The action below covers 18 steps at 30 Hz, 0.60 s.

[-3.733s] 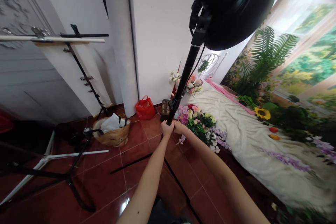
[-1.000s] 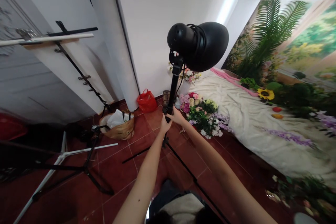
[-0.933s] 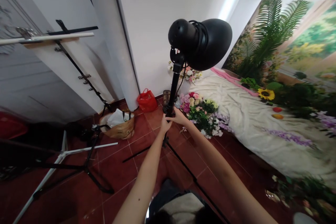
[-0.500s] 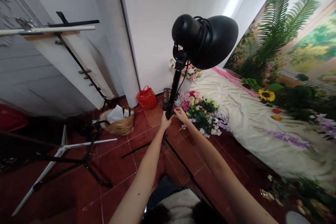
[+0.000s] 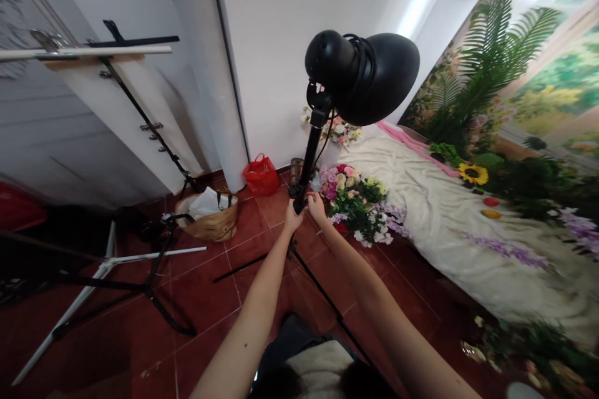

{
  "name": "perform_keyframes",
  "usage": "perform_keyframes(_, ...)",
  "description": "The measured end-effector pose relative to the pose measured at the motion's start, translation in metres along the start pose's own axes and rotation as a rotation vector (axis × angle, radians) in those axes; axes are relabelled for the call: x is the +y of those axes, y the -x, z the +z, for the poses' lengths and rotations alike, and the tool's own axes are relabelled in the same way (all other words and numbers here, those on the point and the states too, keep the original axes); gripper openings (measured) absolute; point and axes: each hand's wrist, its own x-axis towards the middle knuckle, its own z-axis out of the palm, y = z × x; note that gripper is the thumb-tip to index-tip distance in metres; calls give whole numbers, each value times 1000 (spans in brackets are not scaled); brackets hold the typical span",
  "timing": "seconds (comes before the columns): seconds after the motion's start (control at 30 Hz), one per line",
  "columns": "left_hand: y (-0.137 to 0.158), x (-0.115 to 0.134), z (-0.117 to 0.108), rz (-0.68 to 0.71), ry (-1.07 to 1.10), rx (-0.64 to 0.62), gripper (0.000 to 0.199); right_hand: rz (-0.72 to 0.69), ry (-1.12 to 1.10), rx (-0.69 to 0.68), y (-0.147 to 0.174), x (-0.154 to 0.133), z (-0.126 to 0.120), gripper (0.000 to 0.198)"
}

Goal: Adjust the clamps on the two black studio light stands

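A black lamp stand's pole (image 5: 309, 159) rises in the middle of the head view, topped by a black lamp head with a dome shade (image 5: 386, 78). My left hand (image 5: 293, 217) is closed around the pole below the lamp. Close against the pole's right side, my right hand (image 5: 317, 207) has its fingers bent and drawn together. What sits between those fingertips is too small to make out. A dark cord hangs in a loop beside the pole. The stand's thin legs (image 5: 318, 280) spread over the floor between my arms.
Artificial flowers (image 5: 360, 199) lie right of the stand, beside a platform draped in cream cloth (image 5: 435, 224). A red bag (image 5: 261, 174) and a woven basket (image 5: 213, 224) stand by the wall. White and black stand legs (image 5: 154, 255) spread across the left floor.
My right hand has moved slightly left and down, closer to the pole. My left hand keeps its hold. The lamp head appears slightly lower and farther left.
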Motion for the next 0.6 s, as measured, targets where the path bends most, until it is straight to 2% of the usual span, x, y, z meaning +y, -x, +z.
perform_keyframes(0.17, 2, 2, 0, -4, 2, 10, 47, -13, -123, 35, 9, 6, -7, 32)
perform_keyframes(0.3, 2, 3, 1, -12, 2, 3, 48, 27, -102, 50, 10, 0, -8, 35)
perform_keyframes(0.47, 0, 3, 2, -15, 13, -3, 50, 162, 133, 75, -4, -12, -9, 24)
perform_keyframes(0.6, 0, 5, 0, 14, 30, -21, 48, 207, 307, -45, -20, -24, -15, 16)
